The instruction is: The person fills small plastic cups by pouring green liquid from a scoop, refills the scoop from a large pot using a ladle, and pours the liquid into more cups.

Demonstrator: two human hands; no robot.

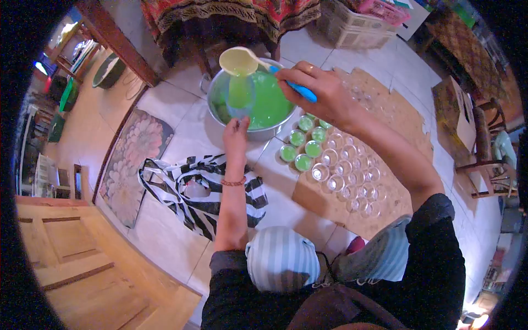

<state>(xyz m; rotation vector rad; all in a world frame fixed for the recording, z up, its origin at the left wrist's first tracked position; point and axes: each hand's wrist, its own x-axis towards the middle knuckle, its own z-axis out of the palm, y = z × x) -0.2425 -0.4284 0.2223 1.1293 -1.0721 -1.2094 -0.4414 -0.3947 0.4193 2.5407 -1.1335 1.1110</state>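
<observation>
My right hand [324, 93] grips the blue handle of a cream ladle [238, 60], whose bowl is raised over the pot. In my left hand [236, 132] is a clear cup [241, 96] with green liquid showing in it. The cup's upper end sits right under the ladle's bowl, and I cannot tell if they touch. Below both stands a metal pot [212, 113] of bright green liquid. Right of the pot, several small clear cups [303, 161] hold green liquid. Rows of unfilled clear cups [335, 182] stand beside them on a brown cardboard sheet [313, 199].
A black-and-white striped cloth [203, 190] lies on the tiles left of my left forearm, near a flowered mat [132, 159]. A patterned cloth [220, 16] hangs behind the pot. A plastic crate [357, 27] stands at the back; a wooden door [99, 253] is at lower left.
</observation>
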